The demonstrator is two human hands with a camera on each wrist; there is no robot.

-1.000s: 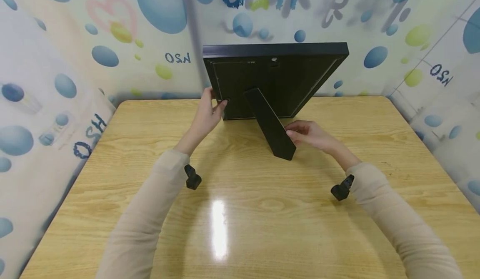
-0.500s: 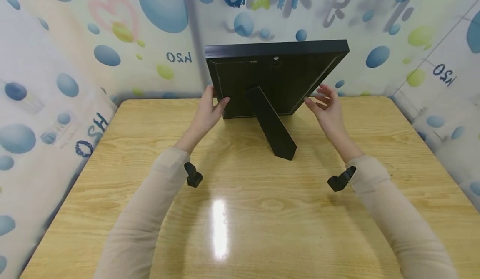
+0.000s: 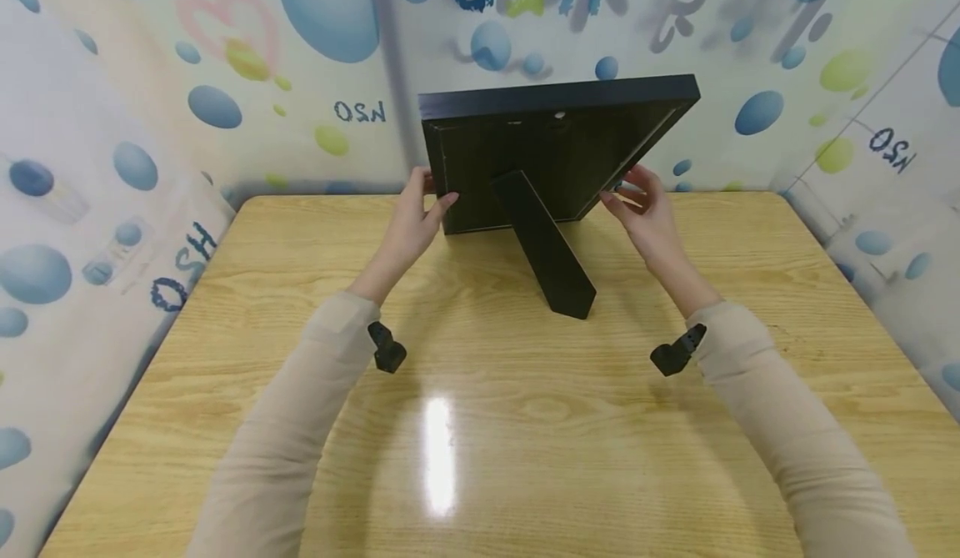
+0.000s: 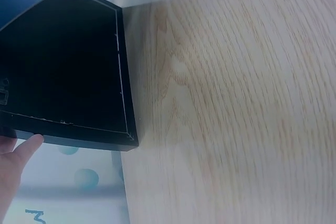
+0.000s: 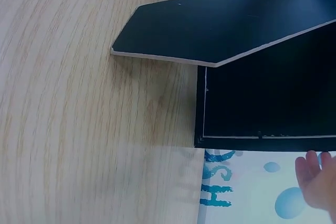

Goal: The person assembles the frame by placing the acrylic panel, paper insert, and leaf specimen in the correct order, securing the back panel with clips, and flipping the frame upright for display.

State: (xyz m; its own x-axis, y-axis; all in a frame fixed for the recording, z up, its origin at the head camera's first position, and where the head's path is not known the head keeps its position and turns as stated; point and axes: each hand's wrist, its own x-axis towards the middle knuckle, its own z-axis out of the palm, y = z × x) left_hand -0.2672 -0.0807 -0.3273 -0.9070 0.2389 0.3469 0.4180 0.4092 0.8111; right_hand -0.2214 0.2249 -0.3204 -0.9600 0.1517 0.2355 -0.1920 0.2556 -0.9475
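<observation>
A black picture frame (image 3: 480, 178) leans on the table at the back, its rear side facing me. Its easel stand (image 3: 546, 249) slants down from the back panel to the table. My left hand (image 3: 408, 224) grips the frame's left side, thumb on the back edge and fingers round the outer side, partly hidden. On the lower right side, my right hand (image 3: 648, 220) holds the edge between thumb and bent fingers. In the right wrist view, the fingertips of my right hand (image 5: 317, 182) meet the frame's side. The front of the frame is hidden from me.
The wooden table (image 3: 540, 424) reaches to the walls. A patterned back wall (image 3: 300, 149) with blue and green spots stands close behind the frame. Small black cameras are strapped at both wrists.
My right hand has left the easel stand and gone up to the frame's right side. The frame has turned slightly, its right end moving back. My left hand has stayed on the left side.
</observation>
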